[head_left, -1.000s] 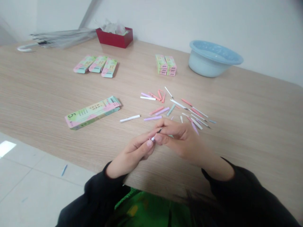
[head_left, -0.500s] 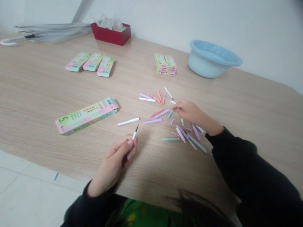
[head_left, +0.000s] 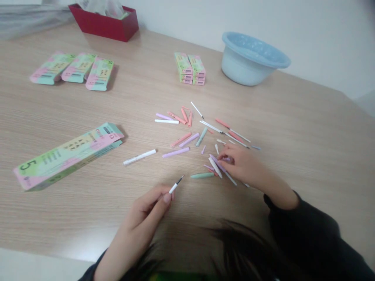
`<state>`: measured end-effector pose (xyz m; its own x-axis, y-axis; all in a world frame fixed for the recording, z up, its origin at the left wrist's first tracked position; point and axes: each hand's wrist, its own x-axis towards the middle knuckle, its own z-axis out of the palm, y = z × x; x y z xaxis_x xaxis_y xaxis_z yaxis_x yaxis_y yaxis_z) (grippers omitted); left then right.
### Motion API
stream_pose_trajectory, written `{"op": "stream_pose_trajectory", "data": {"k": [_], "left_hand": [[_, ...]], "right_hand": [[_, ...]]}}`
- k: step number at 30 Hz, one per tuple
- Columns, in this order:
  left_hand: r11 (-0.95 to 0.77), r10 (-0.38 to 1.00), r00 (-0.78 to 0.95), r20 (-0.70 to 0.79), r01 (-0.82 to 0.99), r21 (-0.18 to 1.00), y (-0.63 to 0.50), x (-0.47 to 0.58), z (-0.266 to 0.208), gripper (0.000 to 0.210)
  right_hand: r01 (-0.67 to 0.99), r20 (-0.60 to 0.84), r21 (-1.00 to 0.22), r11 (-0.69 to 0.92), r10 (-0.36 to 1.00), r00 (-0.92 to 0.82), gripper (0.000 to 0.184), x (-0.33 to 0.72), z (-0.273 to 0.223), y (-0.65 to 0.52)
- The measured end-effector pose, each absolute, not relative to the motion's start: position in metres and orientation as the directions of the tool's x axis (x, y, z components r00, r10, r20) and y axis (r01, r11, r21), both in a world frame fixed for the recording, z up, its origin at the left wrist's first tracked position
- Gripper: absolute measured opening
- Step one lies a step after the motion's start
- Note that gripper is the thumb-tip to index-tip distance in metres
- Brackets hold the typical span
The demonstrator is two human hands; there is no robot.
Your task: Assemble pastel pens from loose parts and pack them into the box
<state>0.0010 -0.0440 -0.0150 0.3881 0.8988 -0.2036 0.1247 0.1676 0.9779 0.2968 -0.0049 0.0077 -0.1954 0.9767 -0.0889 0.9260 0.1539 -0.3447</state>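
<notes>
My left hand [head_left: 152, 210] is closed around a white pen refill [head_left: 175, 187], its dark tip pointing up and to the right. Over the right side of a spread of loose pen parts is my right hand [head_left: 244, 164], thumb and forefinger closed at a purple pen barrel [head_left: 216, 160]; its other fingers are partly hidden. Beside those fingertips lie a whitish barrel [head_left: 216, 168], a green barrel [head_left: 202, 176] and small pen tips. Several white refills [head_left: 211, 126] and coral barrels [head_left: 181, 139] are scattered farther back. A white pen [head_left: 140, 157] rests alone left of the spread.
A long pastel box [head_left: 70, 154] lies at the left. Three similar boxes [head_left: 101, 74] and a stack of small boxes [head_left: 190, 69] sit farther back. Near the wall stand a red box [head_left: 108, 25] holding clear plastic and a blue basin [head_left: 249, 64].
My right hand has moved from the far refills toward me, onto the nearer pile of barrels. My left hand still holds the refill, now nearer the green barrel. The camera view has shifted.
</notes>
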Motion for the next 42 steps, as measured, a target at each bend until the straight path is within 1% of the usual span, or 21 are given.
{"op": "stream_pose_trajectory", "data": {"k": [3,6,9,11,14,16,17,18,20,22,24,26,31,34,39,42], "left_hand": [[0.144,0.905,0.377,-0.196,0.161,0.976,-0.043,0.002,-0.016,0.033],[0.151,0.914,0.35,-0.203,0.17,0.974,-0.043,0.003,-0.018,0.032],[0.154,0.918,0.337,-0.207,0.177,0.972,-0.044,0.004,-0.017,0.033],[0.135,0.919,0.342,-0.197,0.197,0.971,-0.044,0.005,-0.016,0.034],[0.117,0.916,0.355,-0.189,0.215,0.97,-0.043,0.006,-0.015,0.034],[0.131,0.911,0.364,-0.197,0.199,0.971,-0.044,0.008,-0.015,0.035],[0.142,0.907,0.368,-0.202,0.185,0.973,-0.044,0.009,-0.015,0.034],[0.151,0.904,0.376,-0.205,0.167,0.974,-0.045,0.011,-0.015,0.033],[0.17,0.887,0.41,-0.21,0.132,0.977,-0.045,0.017,-0.013,0.029],[0.19,0.86,0.464,-0.212,0.096,0.977,-0.044,0.026,-0.009,0.03],[0.19,0.834,0.518,-0.192,0.057,0.98,-0.042,0.036,-0.002,0.031],[0.174,0.823,0.546,-0.157,0.021,0.985,-0.039,0.047,0.005,0.031],[0.138,0.804,0.587,-0.095,-0.029,0.99,-0.038,0.068,0.009,0.029],[0.111,0.822,0.566,-0.067,-0.044,0.993,-0.04,0.074,0.004,0.031],[0.182,0.853,0.514,-0.089,-0.133,0.974,-0.043,0.078,-0.002,0.029],[0.226,0.856,0.507,-0.099,-0.195,0.955,-0.045,0.081,-0.003,0.028]], "right_hand": [[0.943,-0.123,-0.31,0.123,0.978,-0.168,0.021,0.29,0.003,-0.005],[0.954,-0.125,-0.279,0.109,0.981,-0.149,0.027,0.284,0.0,-0.003],[0.957,-0.097,-0.271,0.105,0.986,-0.136,0.023,0.28,0.0,-0.004],[0.947,-0.062,-0.308,0.088,0.992,-0.112,0.018,0.28,0.001,-0.004],[0.898,0.02,-0.439,0.03,1.0,-0.023,0.014,0.283,0.008,-0.002],[0.822,0.071,-0.569,0.008,0.997,0.04,0.012,0.287,0.012,0.002],[0.758,0.083,-0.652,0.004,0.994,0.065,0.012,0.289,0.014,0.003],[0.67,0.08,-0.742,0.003,0.993,0.085,0.013,0.291,0.015,0.004],[0.43,0.045,-0.903,-0.006,0.993,0.109,0.017,0.29,0.016,0.005],[0.166,0.012,-0.986,-0.007,0.993,0.114,0.022,0.285,0.016,0.004],[-0.013,-0.001,-1.0,0.0,0.996,0.089,0.024,0.276,0.018,-0.001],[-0.097,0.007,-0.995,0.012,0.999,0.043,0.021,0.266,0.021,-0.007],[-0.211,0.008,-0.977,-0.001,0.999,-0.046,0.018,0.252,0.022,-0.015],[-0.276,-0.016,-0.961,-0.03,0.999,-0.05,0.018,0.251,0.016,-0.016],[-0.348,-0.036,-0.937,-0.035,0.999,-0.005,0.015,0.253,0.004,-0.015],[-0.436,-0.028,-0.9,-0.017,0.999,0.018,0.011,0.26,0.003,-0.011]]}}
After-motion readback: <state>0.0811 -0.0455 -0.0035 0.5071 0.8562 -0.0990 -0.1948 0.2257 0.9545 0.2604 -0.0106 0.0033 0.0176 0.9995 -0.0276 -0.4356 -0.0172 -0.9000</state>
